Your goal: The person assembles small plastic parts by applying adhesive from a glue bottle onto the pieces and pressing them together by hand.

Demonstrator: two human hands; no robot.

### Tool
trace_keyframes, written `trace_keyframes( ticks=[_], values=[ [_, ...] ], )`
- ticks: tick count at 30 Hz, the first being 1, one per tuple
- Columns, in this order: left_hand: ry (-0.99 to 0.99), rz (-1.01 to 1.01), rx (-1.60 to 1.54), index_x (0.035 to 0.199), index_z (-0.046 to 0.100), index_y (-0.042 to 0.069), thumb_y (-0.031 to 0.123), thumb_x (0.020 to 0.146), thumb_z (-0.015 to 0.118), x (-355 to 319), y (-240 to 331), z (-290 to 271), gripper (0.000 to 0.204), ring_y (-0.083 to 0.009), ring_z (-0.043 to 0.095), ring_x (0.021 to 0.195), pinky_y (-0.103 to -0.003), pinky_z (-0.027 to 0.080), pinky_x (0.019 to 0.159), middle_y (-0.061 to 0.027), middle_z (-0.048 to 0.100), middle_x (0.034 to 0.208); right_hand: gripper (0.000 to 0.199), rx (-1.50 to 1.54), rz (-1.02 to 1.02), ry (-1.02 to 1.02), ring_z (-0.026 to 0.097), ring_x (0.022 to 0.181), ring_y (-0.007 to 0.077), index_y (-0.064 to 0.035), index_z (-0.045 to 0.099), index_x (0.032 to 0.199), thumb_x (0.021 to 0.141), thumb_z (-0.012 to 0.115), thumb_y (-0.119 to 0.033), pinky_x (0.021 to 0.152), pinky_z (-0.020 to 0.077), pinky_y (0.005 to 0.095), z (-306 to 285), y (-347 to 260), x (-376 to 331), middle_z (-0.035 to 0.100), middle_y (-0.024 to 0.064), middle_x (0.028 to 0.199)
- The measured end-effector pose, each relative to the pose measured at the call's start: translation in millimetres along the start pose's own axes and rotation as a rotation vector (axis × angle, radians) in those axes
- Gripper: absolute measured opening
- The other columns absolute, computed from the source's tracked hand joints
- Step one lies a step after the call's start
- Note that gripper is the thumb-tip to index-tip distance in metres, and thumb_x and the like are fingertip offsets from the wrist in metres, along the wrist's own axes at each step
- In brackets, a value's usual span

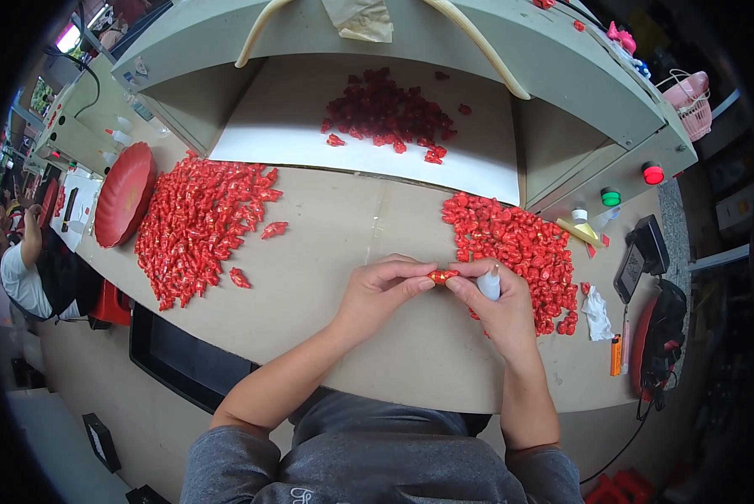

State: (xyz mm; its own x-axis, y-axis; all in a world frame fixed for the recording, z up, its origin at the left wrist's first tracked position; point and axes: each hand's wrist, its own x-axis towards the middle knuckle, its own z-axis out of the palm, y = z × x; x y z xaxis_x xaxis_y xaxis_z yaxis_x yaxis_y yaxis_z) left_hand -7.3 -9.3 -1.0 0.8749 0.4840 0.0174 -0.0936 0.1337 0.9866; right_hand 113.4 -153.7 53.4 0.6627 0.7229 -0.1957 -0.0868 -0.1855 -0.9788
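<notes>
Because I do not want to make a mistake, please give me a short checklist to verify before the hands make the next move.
1. Small red-and-gold piece held by the fingers of the left hand and right hand: ok.
2. White bottle secured in the right hand: ok, it appears held there.
3. Bottle's tip, open or capped: cannot tell, too small.
4. Left pile and right pile apart: ok, bare table lies between.
5. Left pile fully gathered: not ok, two loose pieces lie at its right side.
6. Right hand clear of right pile: cannot tell, they overlap in this view.
</notes>
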Motion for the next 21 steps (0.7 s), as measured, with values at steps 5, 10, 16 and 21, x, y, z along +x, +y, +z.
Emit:
trace_keyframes(
  ticks=[5,10,16,21],
  values=[
    [-0.005,0.029,0.037,0.104,0.071,0.003,0.005,0.085,0.068,2.7,1.2,-1.5,0.019,-0.0115,0.063,0.087,-0.024,0.051,0.077,-0.0069,0.067,0.096,0.016,0.081,0.058,-0.042,0.061,0.08,0.0071,0.0007,0.067,0.1,0.085,0.07,-0.006,0.072,0.0485,0.021,-2.3,1.3,3.5,0.068,0.0028,0.088],
    [0.022,0.05,0.092,0.104,0.071,0.003,0.006,0.085,0.069,0.5,0.1,-9.3,0.019,-0.0114,0.063,0.086,-0.024,0.051,0.077,-0.0068,0.068,0.095,0.013,0.108,0.059,-0.071,0.06,0.077,0.0072,0.0011,0.068,0.096,0.085,0.07,-0.006,0.069,0.0481,0.0208,7.5,4.2,10.4,0.067,0.0034,0.085],
    [-0.037,0.142,0.09,0.103,0.071,0.003,0.009,0.085,0.069,1.6,-6.9,-5.1,0.019,-0.0147,0.065,0.09,-0.027,0.051,0.081,-0.0082,0.069,0.097,0.011,-0.009,0.015,0.047,0.059,0.071,0.0105,0.0024,0.066,0.094,0.084,0.068,-0.001,0.066,0.0477,0.0227,2.3,11.1,0.3,0.065,0.0059,0.082],
    [-0.012,0.212,0.056,0.1,0.071,0.003,0.011,0.086,0.069,-5.0,-6.5,-7.2,0.016,-0.0143,0.064,0.084,-0.027,0.05,0.076,-0.0074,0.068,0.089,0.009,0.001,-0.021,0.048,0.057,0.065,0.0084,-0.001,0.062,0.093,0.086,0.066,-0.005,0.06,0.0454,0.0208,9.9,20.5,0.2,0.061,0.0032,0.075]
  ],
)
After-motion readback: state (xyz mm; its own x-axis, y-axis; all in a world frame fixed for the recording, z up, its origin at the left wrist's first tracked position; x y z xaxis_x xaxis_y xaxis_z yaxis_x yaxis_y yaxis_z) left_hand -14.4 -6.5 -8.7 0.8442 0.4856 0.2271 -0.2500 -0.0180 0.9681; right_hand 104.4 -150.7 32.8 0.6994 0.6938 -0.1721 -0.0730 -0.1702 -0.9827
